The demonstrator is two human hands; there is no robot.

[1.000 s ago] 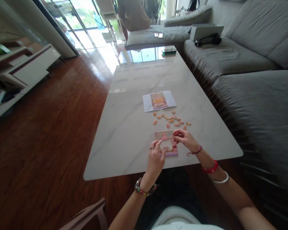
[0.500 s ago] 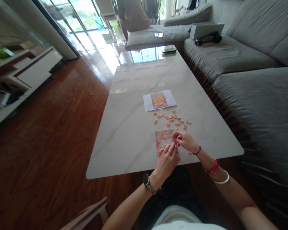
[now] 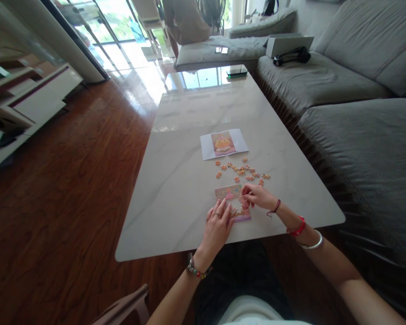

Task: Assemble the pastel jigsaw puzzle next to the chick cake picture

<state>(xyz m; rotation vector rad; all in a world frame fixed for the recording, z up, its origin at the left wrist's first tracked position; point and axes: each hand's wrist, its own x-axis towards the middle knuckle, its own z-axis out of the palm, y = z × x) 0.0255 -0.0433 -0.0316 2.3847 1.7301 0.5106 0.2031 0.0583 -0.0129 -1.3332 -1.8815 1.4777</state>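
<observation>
A partly assembled jigsaw puzzle (image 3: pixel 241 218) lies near the front edge of the white table, with an open gap in its middle. My left hand (image 3: pixel 219 223) rests flat over the puzzle's left side, its fingers stretched out and a ring on one of them. At the upper right edge of the puzzle, my right hand (image 3: pixel 257 196) has thumb and fingers pinched together on a puzzle piece, mostly hidden by the fingertips. Several loose puzzle pieces (image 3: pixel 241 171) are scattered just beyond. Behind them lies a creased reference sheet (image 3: pixel 223 143) with a picture of a yellow-orange figure.
The marble-patterned table (image 3: pixel 176 180) has a phone-like dark object (image 3: pixel 237 72) at its far end. Along the right runs a grey sofa (image 3: pixel 358 135), bearing a white box (image 3: pixel 287 44) and a black object (image 3: pixel 292 56). A pinkish plastic seat (image 3: pixel 125 309) stands at lower left.
My left hand has slid left and off the puzzle's lower middle, uncovering the gap and bottom edge. The right hand stays pinched at the puzzle's right side, almost in place.
</observation>
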